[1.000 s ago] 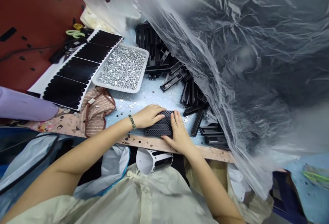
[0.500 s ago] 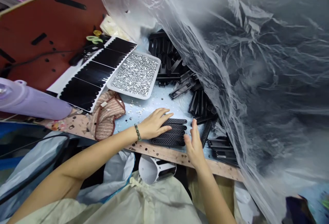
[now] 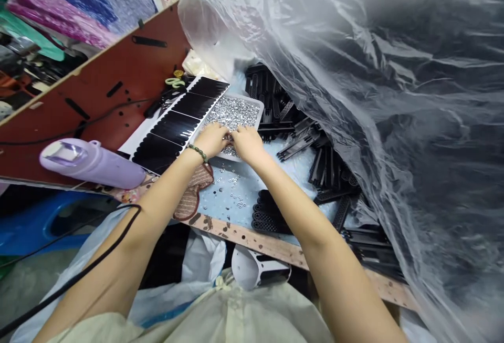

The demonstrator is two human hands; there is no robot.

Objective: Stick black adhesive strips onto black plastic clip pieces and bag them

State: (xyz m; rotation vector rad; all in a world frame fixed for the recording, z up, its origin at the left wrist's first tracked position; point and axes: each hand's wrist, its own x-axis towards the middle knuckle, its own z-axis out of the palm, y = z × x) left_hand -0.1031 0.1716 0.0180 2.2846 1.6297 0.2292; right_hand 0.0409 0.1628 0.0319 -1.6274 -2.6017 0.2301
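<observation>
Both hands are at the near part of a white tray (image 3: pixel 261 112) heaped with small silvery washers (image 3: pixel 232 109). My left hand (image 3: pixel 212 138), with a beaded bracelet at the wrist, has its fingers bent down into the washers. My right hand (image 3: pixel 247 143) is close beside it, fingertips also curled into the heap. What the fingers pinch, if anything, is too small to make out. A row of black textured strips (image 3: pixel 268 217) lies near the table edge, partly behind my right forearm. Loose washers (image 3: pixel 236 185) are scattered on the light blue surface between.
A sheet of black adhesive strips (image 3: pixel 169 127) overlaps the tray's left side. A purple bottle (image 3: pixel 94 164) and striped cloth (image 3: pixel 192 196) are at left. More black strips (image 3: pixel 271 96) are piled behind and right, under a plastic sheet (image 3: pixel 354 96). Green-handled scissors (image 3: pixel 174 82) lie farther back.
Both hands have left the row of black strips and moved up and left into the tray of washers. The camera view has shifted, showing more of the left side.
</observation>
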